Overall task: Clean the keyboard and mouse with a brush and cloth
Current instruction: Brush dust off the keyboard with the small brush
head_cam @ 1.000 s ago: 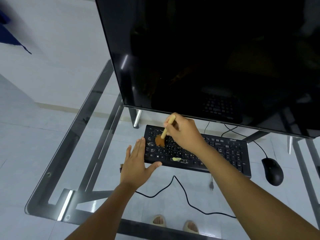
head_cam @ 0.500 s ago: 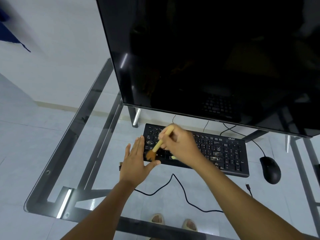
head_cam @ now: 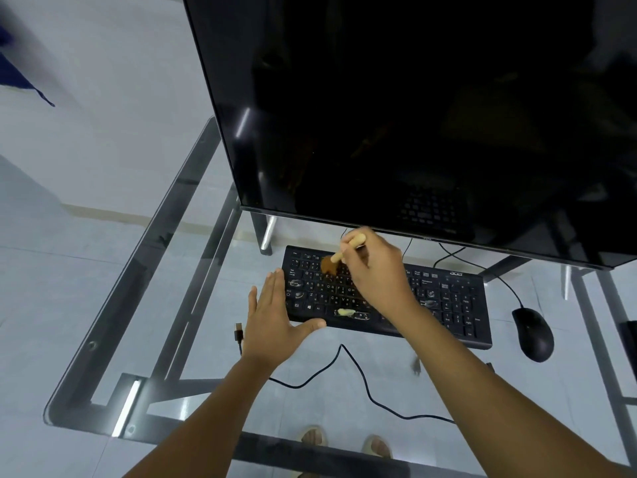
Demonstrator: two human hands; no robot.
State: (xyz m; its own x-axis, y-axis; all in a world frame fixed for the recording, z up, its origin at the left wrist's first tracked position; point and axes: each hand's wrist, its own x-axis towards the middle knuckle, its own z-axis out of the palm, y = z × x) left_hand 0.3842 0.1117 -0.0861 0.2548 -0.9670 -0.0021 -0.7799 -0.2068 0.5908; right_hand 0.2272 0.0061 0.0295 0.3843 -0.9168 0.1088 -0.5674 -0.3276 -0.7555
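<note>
The right hand [head_cam: 374, 270] grips a wooden-handled brush [head_cam: 339, 257], its brown bristles on the upper-left keys of the black keyboard [head_cam: 448, 301]. The left hand [head_cam: 272, 322] lies flat, fingers straight, against the keyboard's left end. The black mouse [head_cam: 532, 334] sits near the glass surface's [head_cam: 165, 270] right edge.

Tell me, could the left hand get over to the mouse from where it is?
Probably not easily. The left hand rests flat at the keyboard's left end, while the mouse lies beyond its right end, with the brushing right hand and its forearm crossing between.
</note>
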